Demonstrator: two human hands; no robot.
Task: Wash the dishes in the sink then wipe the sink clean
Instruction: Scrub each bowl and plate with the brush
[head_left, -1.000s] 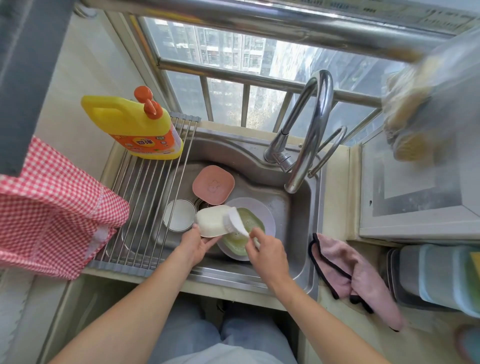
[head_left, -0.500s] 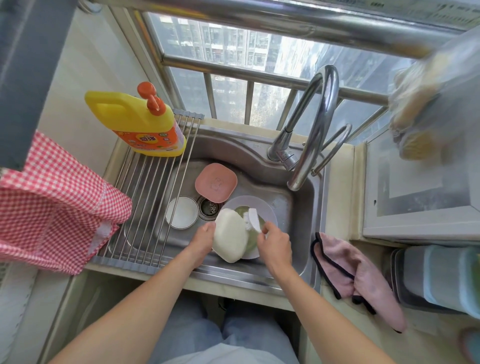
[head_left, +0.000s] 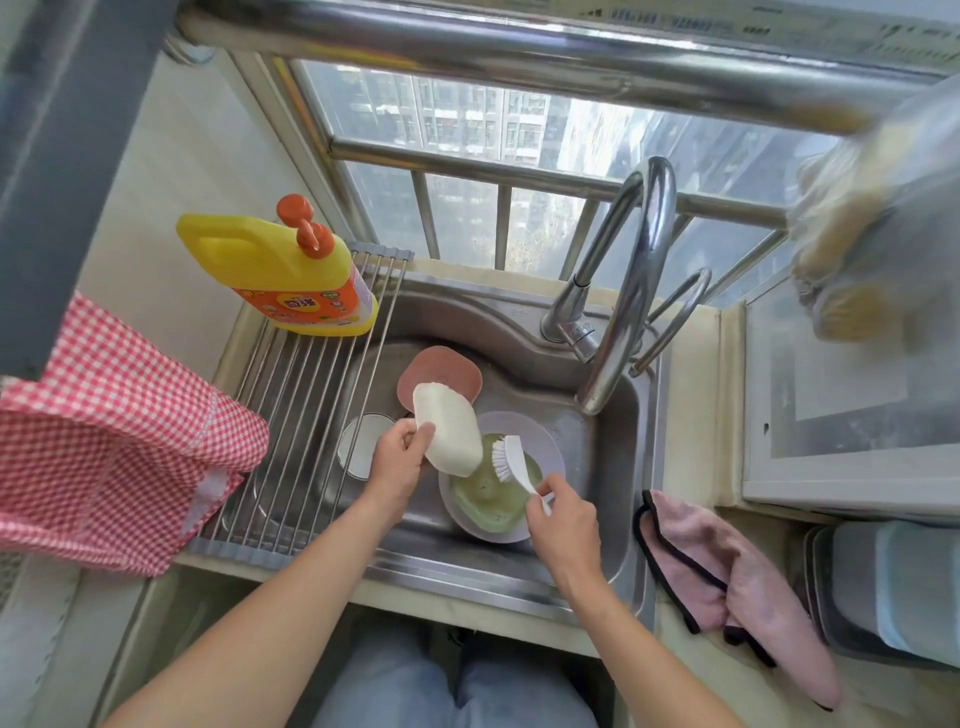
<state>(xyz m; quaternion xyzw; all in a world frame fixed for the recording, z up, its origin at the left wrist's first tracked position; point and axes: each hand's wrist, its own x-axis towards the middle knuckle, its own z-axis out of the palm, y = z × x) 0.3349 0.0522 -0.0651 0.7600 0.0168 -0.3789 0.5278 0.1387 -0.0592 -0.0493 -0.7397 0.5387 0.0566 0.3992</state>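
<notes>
Your steel sink (head_left: 618, 530) fills the centre of the view, with the curved faucet (head_left: 631, 291) rising from its far right corner and the spout ending above the basin. A roll-up wire rack (head_left: 306, 410) covers the left part of the sink; the yellow detergent bottle (head_left: 291, 275) stands on its far end. A red checked cloth (head_left: 104, 436) hangs at the left edge of the view, overlapping the rack. A pink cloth with dark trim (head_left: 727, 582) lies on the counter just right of the sink.

In the basin, a pale round plate (head_left: 545, 441) sits at the bottom, with a green dish (head_left: 488, 499) resting in it. A pink dish (head_left: 441, 371) lies farther back, and a small white bowl (head_left: 363, 441) sits under the rack bars to the left.

Your left hand (head_left: 400, 457) grips the near end of the cream dish (head_left: 449, 428), thumb on top, holding it tilted above the basin with its underside facing up. It overlaps the pink dish and the green dish in view.

Your right hand (head_left: 561, 525) pinches the handle of the white brush (head_left: 511, 460). The bristle head points toward the cream dish, just beside its lower edge and above the green dish; actual contact cannot be determined.
</notes>
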